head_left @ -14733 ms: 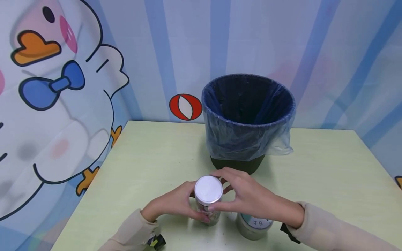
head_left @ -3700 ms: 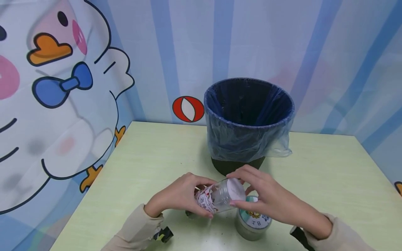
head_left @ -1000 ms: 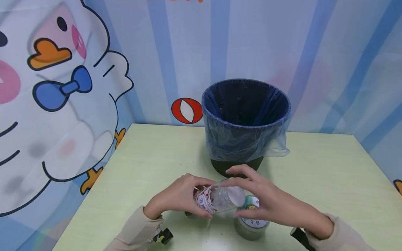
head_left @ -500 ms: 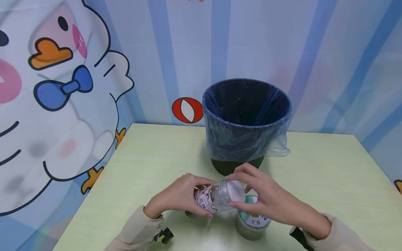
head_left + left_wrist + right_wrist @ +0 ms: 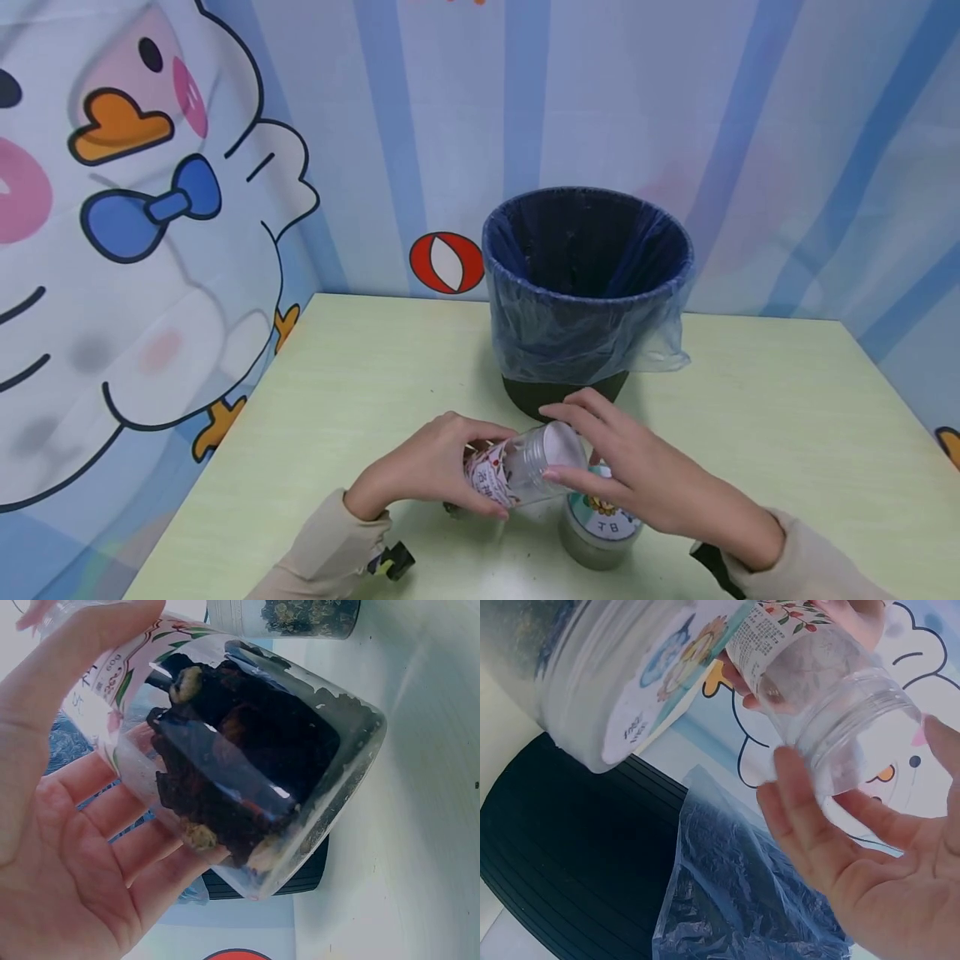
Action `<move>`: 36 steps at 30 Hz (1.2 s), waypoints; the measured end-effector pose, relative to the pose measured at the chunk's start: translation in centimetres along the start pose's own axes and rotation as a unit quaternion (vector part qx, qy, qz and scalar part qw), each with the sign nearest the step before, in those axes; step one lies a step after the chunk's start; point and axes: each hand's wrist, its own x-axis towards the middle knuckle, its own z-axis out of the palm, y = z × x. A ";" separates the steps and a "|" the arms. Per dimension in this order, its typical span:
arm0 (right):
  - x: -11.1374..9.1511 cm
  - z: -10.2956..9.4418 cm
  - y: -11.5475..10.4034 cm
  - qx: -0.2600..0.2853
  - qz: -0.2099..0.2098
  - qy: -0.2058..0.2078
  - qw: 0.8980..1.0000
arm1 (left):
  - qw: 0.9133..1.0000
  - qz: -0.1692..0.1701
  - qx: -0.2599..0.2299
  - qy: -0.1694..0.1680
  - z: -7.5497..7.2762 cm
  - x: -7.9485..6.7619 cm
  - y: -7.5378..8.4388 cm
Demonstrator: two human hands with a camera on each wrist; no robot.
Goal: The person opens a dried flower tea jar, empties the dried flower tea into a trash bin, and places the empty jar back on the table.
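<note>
My left hand (image 5: pixel 435 467) grips a clear plastic jar (image 5: pixel 491 471) that lies tilted with its lid end toward the right. In the left wrist view dark dried pieces (image 5: pixel 240 742) fill the jar's bottom, behind a white label with red flowers. The fingers and thumb of my right hand (image 5: pixel 630 462) are round the jar's pale see-through lid (image 5: pixel 562 447); in the right wrist view one fingertip there is blurred at the rim. Just below stands a second jar (image 5: pixel 596 550) with a teal and white label on its lid.
A black bin (image 5: pixel 555 392) lined with a blue bag (image 5: pixel 585 337) stands behind the hands, close to the patterned backdrop (image 5: pixel 750 150). The pale yellow table (image 5: pixel 375 375) runs out to both sides. Tiny dark specks lie on it.
Earlier the jar stood upright between both hands; it then was tilted sideways. Over the last second the right hand's fingers shifted round the lid, while the left hand kept its hold.
</note>
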 end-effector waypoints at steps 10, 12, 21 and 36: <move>0.4 -0.1 0.3 0.072 -0.020 0.022 0.997 | 1.000 -0.005 0.008 0.002 -0.1 -0.1 0.2; 0.4 -0.3 0.3 0.080 -0.032 0.020 0.996 | 1.000 -0.004 0.005 0.002 -0.1 -0.1 0.2; 0.0 -0.7 0.4 0.071 -0.107 0.030 0.991 | 1.000 -0.001 -0.017 0.002 0.0 -0.2 0.0; -0.7 -1.2 0.5 0.048 -0.085 0.050 0.994 | 1.000 -0.011 -0.021 0.004 -0.1 -0.3 0.1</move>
